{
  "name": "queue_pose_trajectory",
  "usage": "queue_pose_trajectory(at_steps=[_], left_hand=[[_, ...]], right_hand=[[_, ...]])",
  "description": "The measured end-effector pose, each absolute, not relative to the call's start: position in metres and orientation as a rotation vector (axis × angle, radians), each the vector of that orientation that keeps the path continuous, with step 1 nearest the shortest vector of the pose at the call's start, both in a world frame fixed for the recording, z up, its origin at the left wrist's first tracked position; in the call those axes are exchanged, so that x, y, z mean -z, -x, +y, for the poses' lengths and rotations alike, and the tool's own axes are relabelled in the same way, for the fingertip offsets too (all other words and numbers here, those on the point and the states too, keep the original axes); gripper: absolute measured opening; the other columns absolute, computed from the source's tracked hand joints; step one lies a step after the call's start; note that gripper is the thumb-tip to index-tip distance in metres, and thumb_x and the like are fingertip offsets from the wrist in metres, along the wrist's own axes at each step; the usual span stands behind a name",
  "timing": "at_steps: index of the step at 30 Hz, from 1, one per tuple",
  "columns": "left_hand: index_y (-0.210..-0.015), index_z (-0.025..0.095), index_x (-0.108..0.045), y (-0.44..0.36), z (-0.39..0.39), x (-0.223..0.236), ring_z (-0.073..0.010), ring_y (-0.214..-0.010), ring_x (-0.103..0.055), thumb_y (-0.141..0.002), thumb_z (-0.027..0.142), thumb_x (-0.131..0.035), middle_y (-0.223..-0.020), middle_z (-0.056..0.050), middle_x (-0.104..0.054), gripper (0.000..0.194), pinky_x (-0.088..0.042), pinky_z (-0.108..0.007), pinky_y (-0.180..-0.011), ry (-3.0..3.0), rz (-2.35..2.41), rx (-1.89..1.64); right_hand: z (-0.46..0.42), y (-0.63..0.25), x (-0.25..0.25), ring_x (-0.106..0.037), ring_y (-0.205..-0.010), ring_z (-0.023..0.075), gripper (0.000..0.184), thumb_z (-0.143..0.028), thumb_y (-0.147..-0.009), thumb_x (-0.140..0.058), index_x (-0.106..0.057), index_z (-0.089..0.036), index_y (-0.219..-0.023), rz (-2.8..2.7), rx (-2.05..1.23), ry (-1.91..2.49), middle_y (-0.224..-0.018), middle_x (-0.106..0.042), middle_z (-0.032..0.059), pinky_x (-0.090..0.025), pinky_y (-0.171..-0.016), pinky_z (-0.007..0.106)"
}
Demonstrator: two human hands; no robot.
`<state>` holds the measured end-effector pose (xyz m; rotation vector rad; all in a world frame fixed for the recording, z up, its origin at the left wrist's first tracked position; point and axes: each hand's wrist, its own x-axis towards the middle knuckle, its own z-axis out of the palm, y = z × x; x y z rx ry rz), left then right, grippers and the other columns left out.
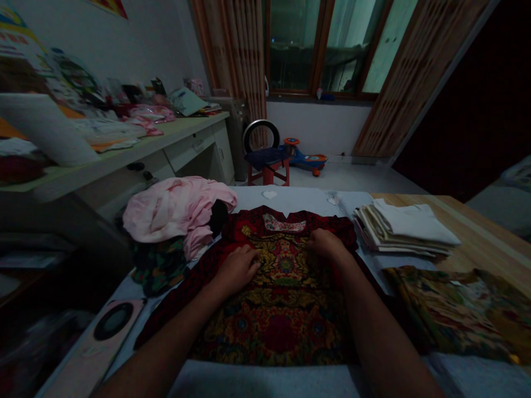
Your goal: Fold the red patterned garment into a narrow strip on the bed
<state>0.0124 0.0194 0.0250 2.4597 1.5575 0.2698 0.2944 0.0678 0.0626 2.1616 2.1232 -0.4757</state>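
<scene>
Left hand [237, 271] and right hand [327, 246]: both palm-down and open on the cloth, no pinch visible. Under them, a dark red paisley-print garment [274, 326], long axis 12 to 6, patterned collar [284, 223] at 12, right hand nearer it. Stack of folded white fabric [415, 225] at 2 o'clock; crumpled pink cloth [174, 210] at 10.

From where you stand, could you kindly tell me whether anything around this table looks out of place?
The pink garments look out of place: they lie in a rumpled heap left of the red patterned garment, whereas the white garments on its right are stacked flat.
</scene>
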Motion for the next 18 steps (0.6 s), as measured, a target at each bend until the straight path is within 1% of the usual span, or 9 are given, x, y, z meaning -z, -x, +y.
queue_pose_trajectory(at_steps=[2, 5, 8, 11, 13, 16, 18], left_hand=[[-0.101, 0.020, -0.063, -0.020, 0.039, -0.038, -0.0206, -0.098, -0.061, -0.091, 0.026, -0.048, -0.102, -0.007, -0.064, 0.019, -0.047, -0.032, -0.088, -2.428, 1.594, -0.252], [-0.103, 0.020, -0.062, -0.029, 0.069, -0.053, -0.0210, -0.101, -0.062, -0.088, 0.021, -0.049, -0.104, -0.007, -0.062, 0.019, -0.048, -0.032, -0.089, -2.381, 1.775, -0.272], [-0.109, 0.021, -0.060, -0.032, 0.093, -0.058, -0.0219, -0.101, -0.064, -0.088, 0.022, -0.049, -0.116, -0.009, -0.057, 0.024, -0.050, -0.033, -0.086, -2.263, 2.019, -0.236], [-0.111, 0.021, -0.061, -0.031, 0.108, -0.053, -0.0208, -0.101, -0.066, -0.086, 0.023, -0.051, -0.123, -0.010, -0.053, 0.027, -0.050, -0.031, -0.088, -2.180, 2.081, -0.188], [-0.109, 0.021, -0.062, -0.030, 0.115, -0.047, -0.0210, -0.101, -0.066, -0.084, 0.024, -0.054, -0.121, -0.010, -0.054, 0.026, -0.050, -0.031, -0.088, -2.155, 2.060, -0.133], [-0.106, 0.020, -0.064, -0.030, 0.121, -0.038, -0.0216, -0.098, -0.066, -0.082, 0.023, -0.056, -0.116, -0.011, -0.057, 0.025, -0.051, -0.032, -0.085, -2.131, 2.054, -0.077], [-0.102, 0.021, -0.066, -0.030, 0.123, -0.035, -0.0212, -0.097, -0.066, -0.082, 0.021, -0.055, -0.111, -0.010, -0.060, 0.023, -0.051, -0.031, -0.083, -2.145, 2.039, -0.086]], right_hand=[[0.084, -0.294, -0.066, -0.068, -0.091, 0.0223, 0.026, -0.024, -0.084, -0.053, -0.073, -0.017, -0.099, 2.154, 0.473, -2.178, -0.101, -0.073, 0.0141, -0.046, -0.073, 0.027], [0.099, -0.293, -0.061, -0.067, -0.097, 0.0212, 0.027, -0.017, -0.082, -0.051, -0.070, -0.017, -0.102, 2.198, 0.433, -2.233, -0.106, -0.072, 0.0127, -0.044, -0.076, 0.026], [0.105, -0.293, -0.048, -0.066, -0.101, 0.0211, 0.030, -0.015, -0.080, -0.053, -0.066, -0.019, -0.106, 2.234, 0.430, -2.262, -0.109, -0.071, 0.0110, -0.043, -0.077, 0.025], [0.107, -0.297, -0.037, -0.065, -0.100, 0.0224, 0.031, -0.016, -0.079, -0.055, -0.064, -0.021, -0.107, 2.254, 0.445, -2.245, -0.108, -0.071, 0.0094, -0.043, -0.075, 0.026], [0.109, -0.299, -0.033, -0.065, -0.100, 0.0226, 0.034, -0.016, -0.079, -0.054, -0.063, -0.021, -0.111, 2.292, 0.424, -2.251, -0.108, -0.071, 0.0088, -0.043, -0.076, 0.026], [0.113, -0.301, -0.028, -0.064, -0.102, 0.0214, 0.044, -0.016, -0.081, -0.052, -0.057, -0.022, -0.125, 2.371, 0.386, -2.267, -0.111, -0.071, 0.0079, -0.042, -0.080, 0.026], [0.114, -0.300, -0.026, -0.064, -0.102, 0.0207, 0.044, -0.016, -0.083, -0.050, -0.058, -0.024, -0.125, 2.393, 0.381, -2.238, -0.113, -0.071, 0.0067, -0.042, -0.082, 0.026]])
